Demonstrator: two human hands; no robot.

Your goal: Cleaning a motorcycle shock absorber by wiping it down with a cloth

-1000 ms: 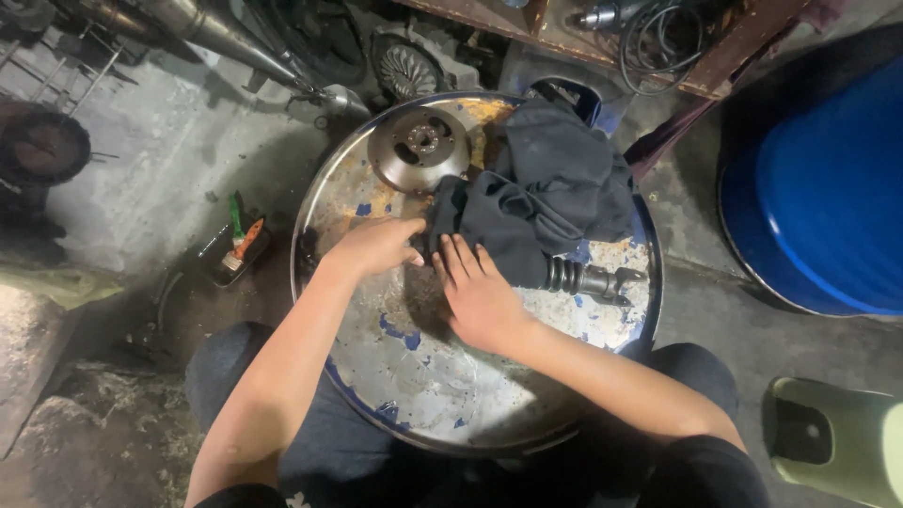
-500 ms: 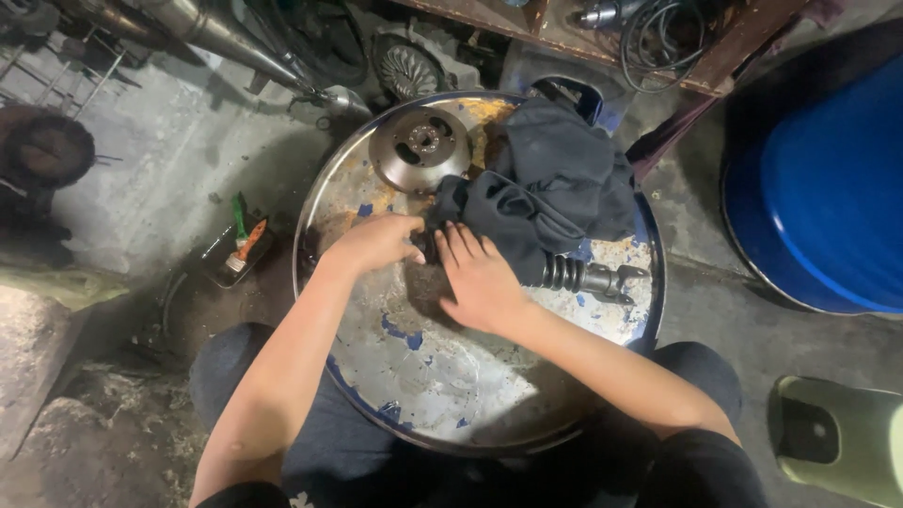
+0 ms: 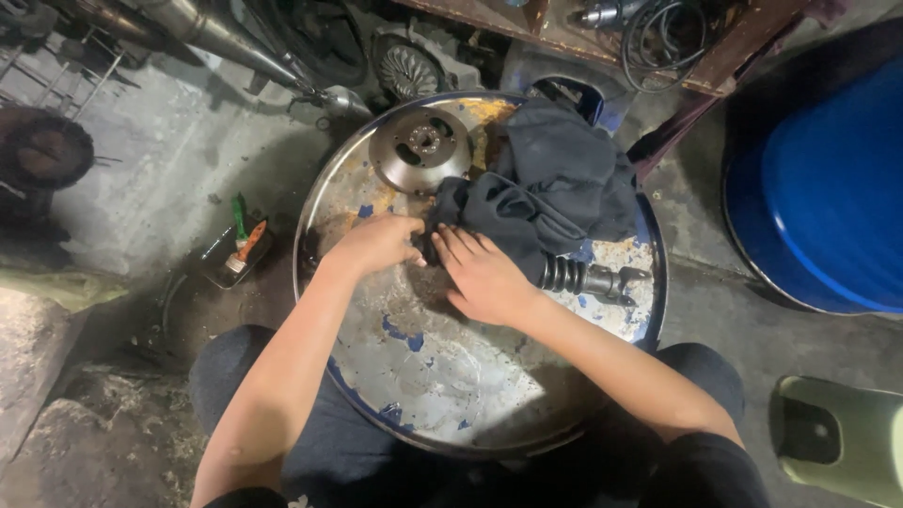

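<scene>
One round metal drum top, scuffed bare with patches of blue and yellow paint, serves as the surface between the person's knees. Two hands work at its middle. The left hand is curled, knuckles up, its fingertips tucked against the near left edge of one dark cloth; it seems to pinch something small there, but the grip is hidden and I cannot tell what, if anything, it holds. The right hand lies flat and spread, fingers pointing far and left, pressing down on the near edge of the same cloth, just beside the left hand. The cloth is bunched in folds over the far right part of the surface. Out from under its near right side sticks one metal shaft with a ribbed black boot and a forked end, lying flat and pointing right. One grey metal disc with a hub and holes sits on the far left part of the surface, touching the cloth's edge. On the floor to the left, well apart from the drum, lies one small tray holding a green-handled and an orange-handled tool. At far right stands one blue barrel, and at near right one pale green stool.
</scene>
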